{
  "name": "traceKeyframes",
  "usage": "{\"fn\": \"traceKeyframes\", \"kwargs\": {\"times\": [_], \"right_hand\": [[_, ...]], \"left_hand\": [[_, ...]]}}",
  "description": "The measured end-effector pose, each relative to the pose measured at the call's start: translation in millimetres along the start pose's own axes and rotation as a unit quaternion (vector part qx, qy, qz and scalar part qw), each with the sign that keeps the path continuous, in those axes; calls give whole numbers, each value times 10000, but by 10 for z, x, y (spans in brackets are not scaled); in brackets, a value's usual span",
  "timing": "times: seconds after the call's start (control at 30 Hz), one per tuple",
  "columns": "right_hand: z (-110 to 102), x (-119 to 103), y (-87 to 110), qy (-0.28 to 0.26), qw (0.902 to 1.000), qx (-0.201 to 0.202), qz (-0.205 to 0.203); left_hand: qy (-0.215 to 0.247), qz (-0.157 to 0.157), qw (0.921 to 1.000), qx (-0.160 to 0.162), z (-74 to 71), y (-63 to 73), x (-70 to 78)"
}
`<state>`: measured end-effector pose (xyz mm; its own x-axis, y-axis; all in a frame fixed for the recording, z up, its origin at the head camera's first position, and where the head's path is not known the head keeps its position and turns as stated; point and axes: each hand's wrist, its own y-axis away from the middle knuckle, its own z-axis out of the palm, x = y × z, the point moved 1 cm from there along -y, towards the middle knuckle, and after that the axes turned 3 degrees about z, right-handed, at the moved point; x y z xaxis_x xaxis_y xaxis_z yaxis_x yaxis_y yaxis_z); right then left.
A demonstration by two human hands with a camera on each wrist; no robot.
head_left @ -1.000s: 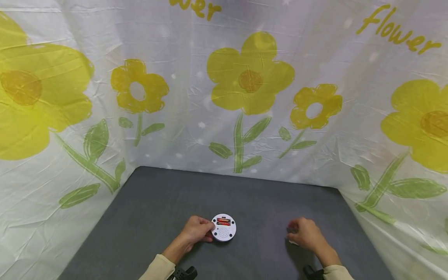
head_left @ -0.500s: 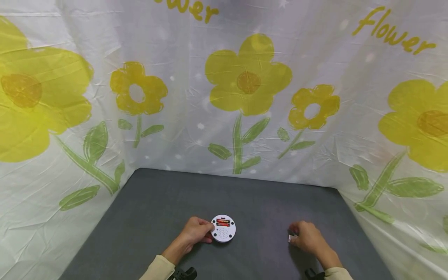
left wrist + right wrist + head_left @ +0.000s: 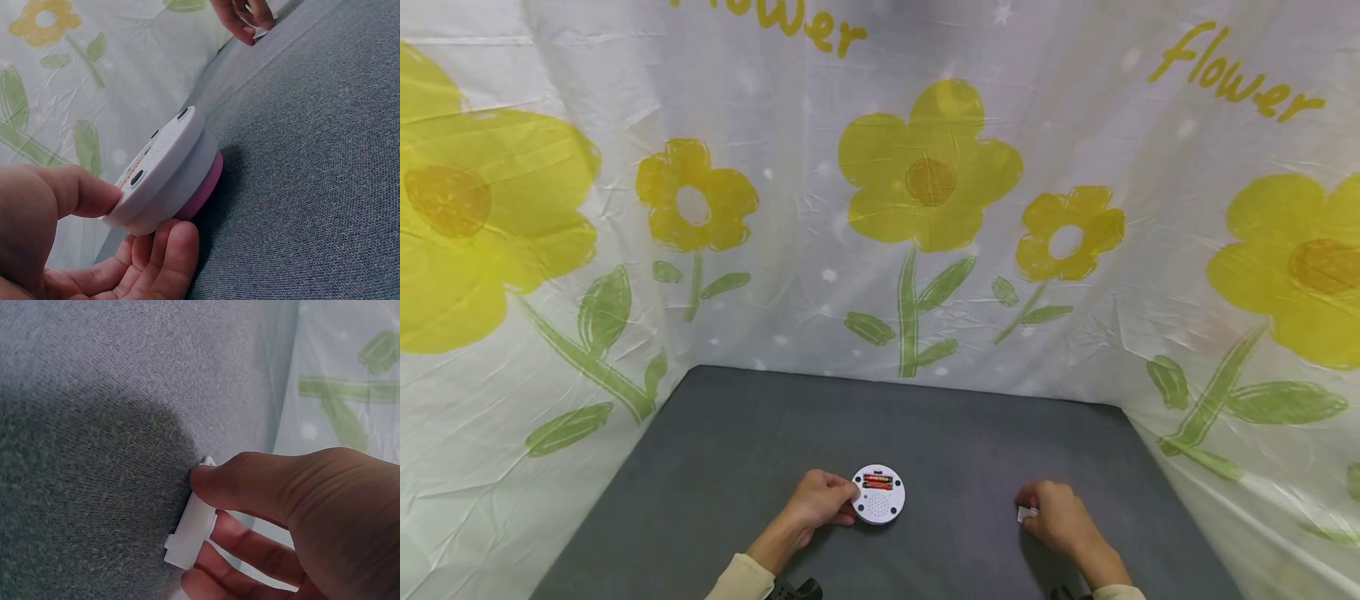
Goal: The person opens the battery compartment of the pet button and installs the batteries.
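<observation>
My left hand [image 3: 817, 503] pinches the rim of a round white battery-powered device [image 3: 880, 505], thumb on top and fingers beneath. Two red-and-black batteries [image 3: 877, 482] sit in its uncovered compartment, above a patch of small speaker holes. From the left wrist view, the device [image 3: 165, 169] shows dark round feet on its upper face and a pink part underneath, close over the cloth. Off to the right, my right hand [image 3: 1060, 518] pinches a small white battery cover [image 3: 192, 531] between thumb and fingers. Tabs stick out from the cover's edges, and it is held right at the table surface.
A dark grey cloth-covered table [image 3: 947, 442] lies under both hands. White curtains [image 3: 805, 275] printed with yellow flowers stand along its back and sides. Black wrist camera straps [image 3: 801, 588] show at the lower edge.
The white battery cover in my right hand has turned and shows more between the fingers. My left hand keeps its grip on the round device. The head view has tilted slightly.
</observation>
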<state>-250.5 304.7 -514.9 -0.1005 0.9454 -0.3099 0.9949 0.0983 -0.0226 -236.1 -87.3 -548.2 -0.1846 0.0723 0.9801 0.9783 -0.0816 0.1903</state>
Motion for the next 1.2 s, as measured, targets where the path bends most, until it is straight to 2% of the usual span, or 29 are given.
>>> {"fn": "traceKeyframes", "kwargs": {"times": [0.3, 0.43, 0.57, 0.77, 0.9, 1.2], "right_hand": [[76, 91, 12, -182, 9993, 258, -181], [245, 309, -69, -129, 9972, 444, -584], [345, 419, -119, 39, 9944, 579, -878], [136, 136, 27, 63, 9967, 514, -625], [66, 23, 98, 190, 9975, 464, -492], [-8, -103, 52, 208, 9990, 196, -339]], "left_hand": [[50, 44, 10000, 4, 4, 0, -21], [60, 30, 10000, 13, 8, -3, -34], [69, 27, 10000, 32, 10, -5, -34], [77, 18, 10000, 9, 7, -1, -24], [15, 9, 10000, -5, -3, 2, -16], [-114, -44, 9999, 45, -9, -13, -15]]}}
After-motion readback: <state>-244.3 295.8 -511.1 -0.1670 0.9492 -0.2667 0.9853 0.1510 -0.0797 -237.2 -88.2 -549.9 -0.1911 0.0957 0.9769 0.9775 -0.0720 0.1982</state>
